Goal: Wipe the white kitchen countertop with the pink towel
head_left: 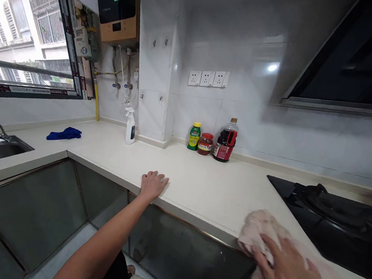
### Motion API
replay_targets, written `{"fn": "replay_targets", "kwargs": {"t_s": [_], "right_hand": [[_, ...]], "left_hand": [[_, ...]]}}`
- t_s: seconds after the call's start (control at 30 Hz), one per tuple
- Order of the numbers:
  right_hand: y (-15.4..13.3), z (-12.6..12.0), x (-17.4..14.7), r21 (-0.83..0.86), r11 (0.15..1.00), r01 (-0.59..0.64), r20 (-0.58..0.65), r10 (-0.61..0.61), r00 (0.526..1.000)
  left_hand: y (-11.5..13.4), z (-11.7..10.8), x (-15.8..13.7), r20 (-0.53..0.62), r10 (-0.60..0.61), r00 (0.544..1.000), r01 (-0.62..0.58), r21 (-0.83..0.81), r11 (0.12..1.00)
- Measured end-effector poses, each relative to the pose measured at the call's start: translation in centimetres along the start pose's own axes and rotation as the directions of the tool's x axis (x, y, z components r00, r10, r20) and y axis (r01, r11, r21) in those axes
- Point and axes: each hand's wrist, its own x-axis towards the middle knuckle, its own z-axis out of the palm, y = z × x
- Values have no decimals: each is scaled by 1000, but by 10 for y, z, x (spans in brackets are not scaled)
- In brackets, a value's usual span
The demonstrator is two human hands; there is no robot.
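Observation:
My left hand point(153, 185) rests on the pale countertop point(195, 182) near its front edge, fingers spread, with nothing in it. At the lower right, my right hand point(287, 265) grips a light pink cloth point(261, 223), slightly smeared by motion. The cloth lies bunched over the counter's front edge, just left of the black gas stove point(333, 218). Part of it trails out behind the hand.
Against the wall stand a green bottle with a yellow cap point(194, 136), a red-lidded jar point(205, 144) and a large dark sauce bottle point(225, 141). Farther left are a white spray bottle point(130, 126), a blue cloth point(64, 134) and a sink point(5, 147). A range hood point(346, 70) overhangs the stove.

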Motion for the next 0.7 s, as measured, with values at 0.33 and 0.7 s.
{"fn": "replay_targets", "kwargs": {"t_s": [0.33, 0.7], "right_hand": [[-216, -32, 24, 129, 863, 488, 8, -493, 870], [-251, -15, 49, 157, 837, 524, -125, -509, 852]], "left_hand": [[-2, 0, -2, -36, 8, 999, -8, 12, 1000], [-3, -1, 1, -41, 0, 999, 1, 20, 1000]]}}
